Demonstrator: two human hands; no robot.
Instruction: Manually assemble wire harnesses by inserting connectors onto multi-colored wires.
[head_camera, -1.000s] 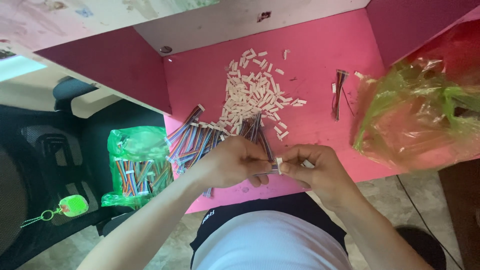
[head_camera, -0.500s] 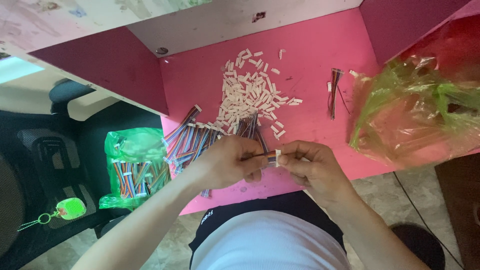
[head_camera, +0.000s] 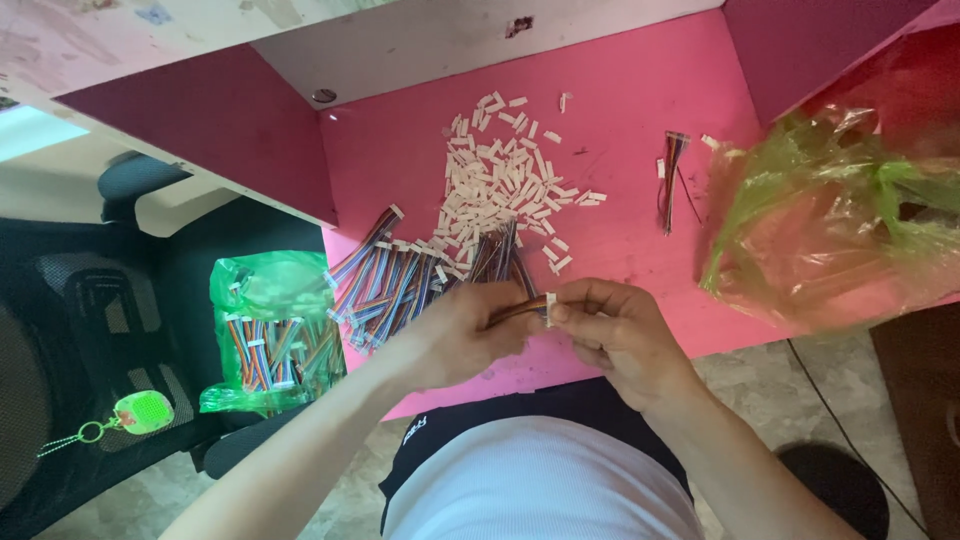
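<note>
My left hand (head_camera: 462, 335) pinches a short bundle of coloured wires (head_camera: 520, 308) near the front edge of the pink table (head_camera: 620, 230). My right hand (head_camera: 612, 330) grips a small white connector (head_camera: 551, 306) at the end of that bundle. Both hands meet just above the table's front edge. Behind my left hand lies a pile of multicoloured wire bundles (head_camera: 400, 280). Farther back is a heap of several small white connectors (head_camera: 500, 185).
A finished wire bundle (head_camera: 672, 175) lies alone at the right of the table. A large crumpled green plastic bag (head_camera: 840, 220) sits at the far right. A smaller green bag of wire bundles (head_camera: 270, 335) rests at the left below the table, beside a black chair (head_camera: 110, 330).
The hands have stayed together at the table's front edge, shifting slightly. The wire bundle and the white connector remain pressed end to end between the fingers.
</note>
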